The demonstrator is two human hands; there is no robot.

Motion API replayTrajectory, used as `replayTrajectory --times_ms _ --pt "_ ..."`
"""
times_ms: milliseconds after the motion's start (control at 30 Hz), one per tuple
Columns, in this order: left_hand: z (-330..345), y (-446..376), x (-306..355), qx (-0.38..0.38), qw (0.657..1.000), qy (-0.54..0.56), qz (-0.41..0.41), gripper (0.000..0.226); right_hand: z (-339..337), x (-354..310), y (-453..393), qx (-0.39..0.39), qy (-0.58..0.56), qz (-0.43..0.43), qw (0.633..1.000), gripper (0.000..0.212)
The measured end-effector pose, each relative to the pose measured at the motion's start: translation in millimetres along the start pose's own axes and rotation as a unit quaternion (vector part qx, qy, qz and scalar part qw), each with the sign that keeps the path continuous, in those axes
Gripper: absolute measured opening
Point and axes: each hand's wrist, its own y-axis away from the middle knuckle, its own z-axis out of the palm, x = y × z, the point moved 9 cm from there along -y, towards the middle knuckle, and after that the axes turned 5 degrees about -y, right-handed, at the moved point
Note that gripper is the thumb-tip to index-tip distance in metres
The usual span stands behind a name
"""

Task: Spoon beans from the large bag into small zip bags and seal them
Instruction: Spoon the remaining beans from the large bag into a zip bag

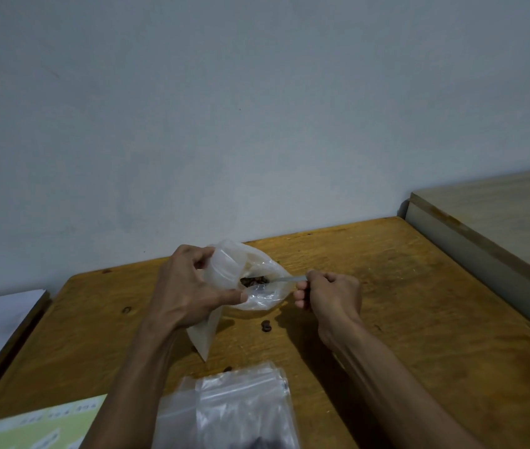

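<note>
1. The left hand pinches the small zip bag open above the table.
2. The right hand, fist closed on the spoon, tips beans inside.
3. Sealing remains; the stack of bags near the camera looks unfilled, and two stray beans lie below.

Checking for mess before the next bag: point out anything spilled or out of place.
A few beans lie loose on the wooden table, below the bag held open by the left hand; another sits near the zip bags.
</note>
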Motion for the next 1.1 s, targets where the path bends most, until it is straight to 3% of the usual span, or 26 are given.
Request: replayTrajectory --times_ms 567,1100 --pt "3 -2 4 0.005 1.0 -0.003 -0.005 0.108 1 17 12 -0.03 0.046 0.006 0.998 0.01" --pt "8 0 -1 -0.02 1.0 -0.004 0.013 0.112 7 2 9 -0.033 0.014 -0.007 0.999 0.011"
